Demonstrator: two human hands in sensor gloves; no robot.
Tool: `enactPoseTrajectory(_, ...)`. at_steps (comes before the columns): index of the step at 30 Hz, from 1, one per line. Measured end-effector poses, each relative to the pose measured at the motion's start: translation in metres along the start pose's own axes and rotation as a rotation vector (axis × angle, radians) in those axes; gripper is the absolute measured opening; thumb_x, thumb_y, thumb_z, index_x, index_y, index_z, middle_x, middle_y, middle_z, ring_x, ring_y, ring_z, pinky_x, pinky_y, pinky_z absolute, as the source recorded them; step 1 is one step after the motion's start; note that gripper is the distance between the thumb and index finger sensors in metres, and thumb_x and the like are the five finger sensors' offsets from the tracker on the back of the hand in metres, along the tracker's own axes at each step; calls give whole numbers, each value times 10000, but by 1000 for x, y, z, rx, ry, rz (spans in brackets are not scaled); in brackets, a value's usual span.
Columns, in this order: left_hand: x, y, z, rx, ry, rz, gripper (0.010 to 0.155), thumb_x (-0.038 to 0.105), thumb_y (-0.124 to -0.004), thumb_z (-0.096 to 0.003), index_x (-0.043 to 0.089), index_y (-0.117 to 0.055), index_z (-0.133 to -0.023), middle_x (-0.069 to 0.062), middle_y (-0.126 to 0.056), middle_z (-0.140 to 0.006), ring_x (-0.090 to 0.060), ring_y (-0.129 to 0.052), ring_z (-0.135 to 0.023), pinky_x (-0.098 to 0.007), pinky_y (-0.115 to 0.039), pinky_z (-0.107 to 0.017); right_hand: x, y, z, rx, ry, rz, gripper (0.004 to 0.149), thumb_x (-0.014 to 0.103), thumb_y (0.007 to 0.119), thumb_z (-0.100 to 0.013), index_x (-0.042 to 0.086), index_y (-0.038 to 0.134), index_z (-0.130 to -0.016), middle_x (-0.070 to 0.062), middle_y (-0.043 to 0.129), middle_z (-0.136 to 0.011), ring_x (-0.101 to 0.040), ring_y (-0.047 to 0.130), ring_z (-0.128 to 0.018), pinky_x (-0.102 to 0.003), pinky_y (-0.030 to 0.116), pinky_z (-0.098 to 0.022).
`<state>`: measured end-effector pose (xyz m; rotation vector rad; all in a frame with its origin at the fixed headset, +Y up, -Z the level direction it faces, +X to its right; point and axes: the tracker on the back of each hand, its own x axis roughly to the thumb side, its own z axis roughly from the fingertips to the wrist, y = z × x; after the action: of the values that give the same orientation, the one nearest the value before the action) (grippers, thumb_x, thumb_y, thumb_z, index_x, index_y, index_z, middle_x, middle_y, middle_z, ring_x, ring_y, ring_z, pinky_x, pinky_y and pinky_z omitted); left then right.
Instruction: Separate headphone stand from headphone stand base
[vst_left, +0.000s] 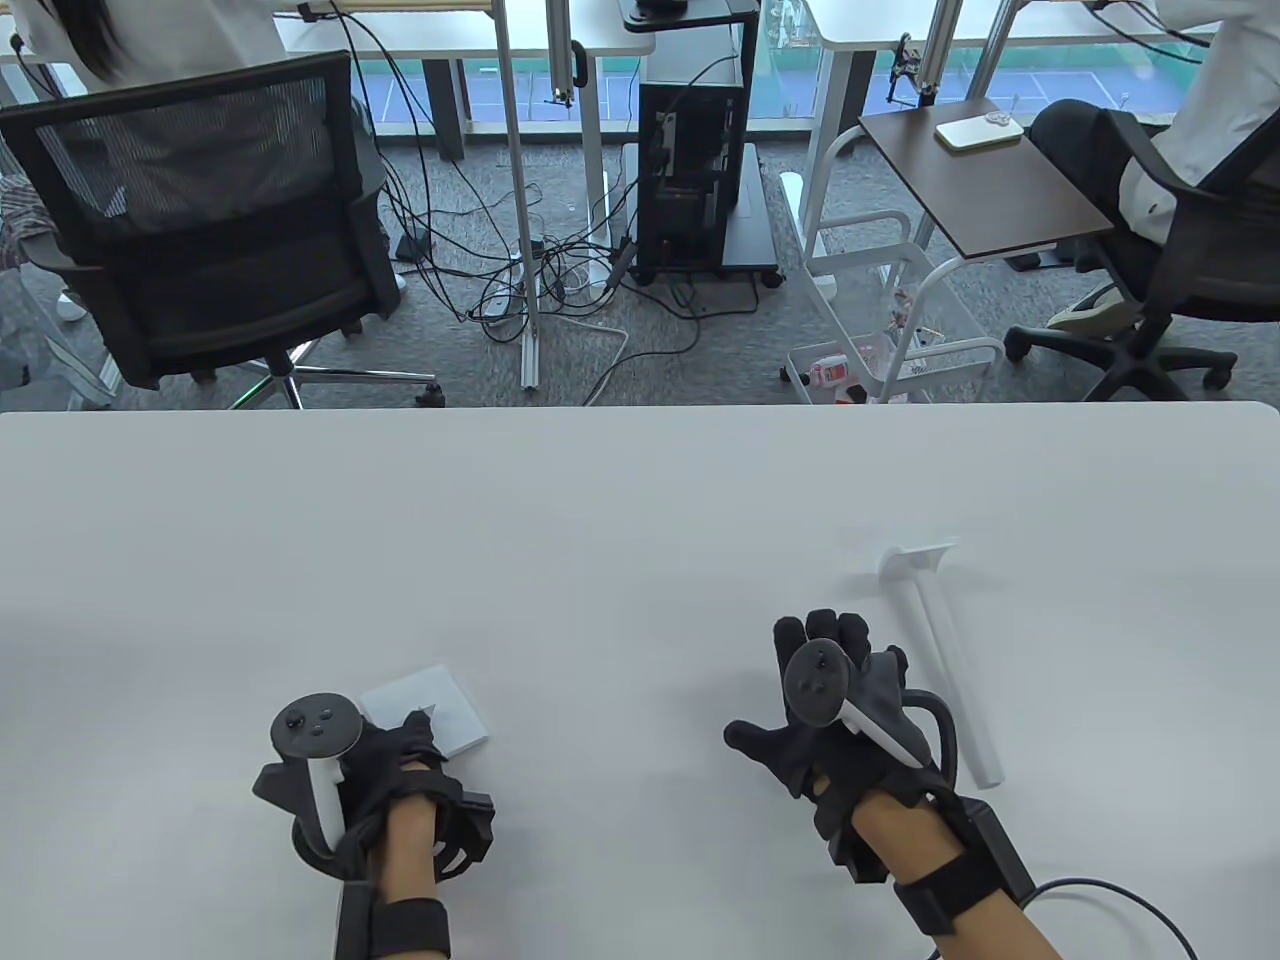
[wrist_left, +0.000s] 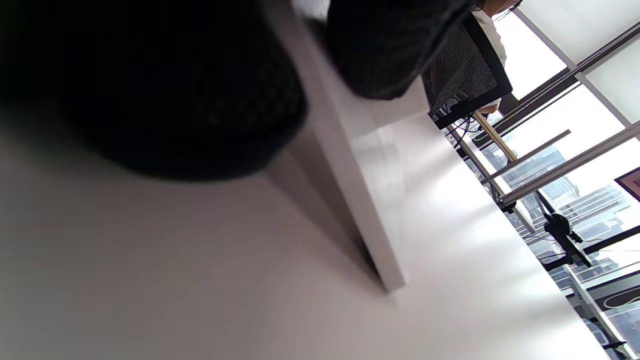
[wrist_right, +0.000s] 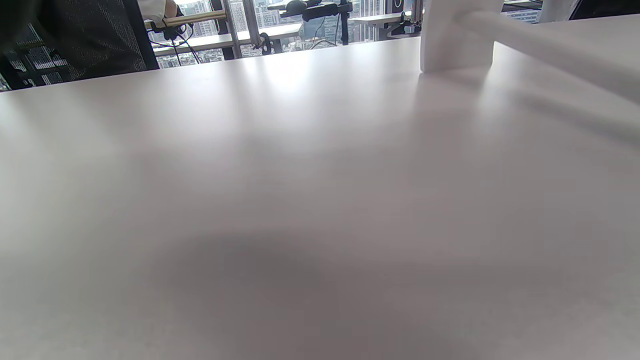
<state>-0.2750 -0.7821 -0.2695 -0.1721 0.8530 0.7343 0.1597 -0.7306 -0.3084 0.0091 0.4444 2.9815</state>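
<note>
I have both hands low over the white surface (vst_left: 620, 520), and the two parts already lie apart from each other.

My left grip (vst_left: 395, 760) sits on the near corner of the headphone stand base (vst_left: 440, 705), a flat white square plate lying on the surface. The gloved fingers (wrist_left: 380, 45) rest on top of the plate; in the left wrist view I see its edge running away beneath them, with another dark fingertip blurred in the foreground. I cannot tell how tightly that hand is curled, since the tracker (vst_left: 318, 728) and the back of the glove hide the fingers from above; it rests on the plate rather than wrapping it.

My right grip (vst_left: 825, 700) is spread, fingers fanned and thumb out to the left, palm down and holding nothing. The headphone stand (vst_left: 945, 655) lies flat just to its right: a white rod with the broad hanger end beyond my fingertips and the plain end back beside my wrist. In the right wrist view the hanger end (wrist_right: 457, 37) stands ahead and to the right, with the rod running back along the right edge. The stand lies well to the right of the base, with my right hand between them.
</note>
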Motion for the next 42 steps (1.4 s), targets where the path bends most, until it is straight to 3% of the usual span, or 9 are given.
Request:
enactPoseTrajectory(13,19,2,4,144,12,-496,734,597,-696,-377,76,-710,-892,-217,-993,-378,-173,-1019,40,-369,-939,-156,-7,5,-2,29,41,4,1001,815,684,-255,448,47,-934,54,-42,-1099,-234,-98,-1048,-633,52,-733)
enactPoseTrajectory(22,21,-3,4,174,19,-608,754,617,-674,-374,95,-682,-918,-187,-993,-326,-177,-1005,63,-371,-944,-162,-10,4,-2,34,52,2,1000,813,685,-255,450,45,-932,55,-45,-1098,-233,-102,-1047,-633,46,-732)
enactPoseTrajectory(23,21,-5,4,181,22,-626,762,615,-717,-367,91,-677,-919,-81,-999,-312,-193,-1001,71,-377,-944,-162,-10,4,-2,35,51,2,1000,813,684,-255,451,43,-931,61,-47,-1097,-232,-103,-1047,-632,46,-732)
enactPoseTrajectory(24,22,-6,5,198,18,-671,763,620,-687,-363,93,-671,-915,-84,-992,-291,-180,-998,77,-365,-949,-161,-10,3,-2,36,53,1,1000,813,684,-255,452,42,-930,61,-51,-1097,-230,-106,-1046,-632,45,-732)
enactPoseTrajectory(32,19,-6,5,186,11,-623,764,610,-686,-364,90,-657,-922,-101,-979,-297,-182,-1005,51,-370,-948,-186,-19,-1,-3,39,72,-44,1000,811,687,-256,452,43,-930,62,-50,-1096,-230,-103,-1047,-632,43,-731)
enactPoseTrajectory(36,15,4,5,92,48,-512,767,559,-712,-386,57,-585,-951,-87,-975,-406,-210,-1044,-42,-404,-933,-253,-24,-5,-2,33,69,-89,1000,810,691,-257,449,48,-933,52,-46,-1098,-231,-99,-1049,-633,43,-731)
enactPoseTrajectory(39,19,19,16,96,55,-581,792,563,-707,-400,41,-526,-968,-118,-958,-487,-208,-1069,-127,-414,-922,-306,-27,-5,-5,45,87,-96,1004,808,694,-254,449,46,-931,51,-58,-1092,-233,-102,-1048,-634,38,-730)
enactPoseTrajectory(42,29,27,33,98,-26,-504,800,578,-720,-398,33,-550,-959,-120,-961,-506,-234,-1078,-151,-430,-917,-321,-29,-4,-4,44,95,-93,1005,808,694,-255,447,43,-930,46,-69,-1085,-237,-104,-1046,-634,38,-729)
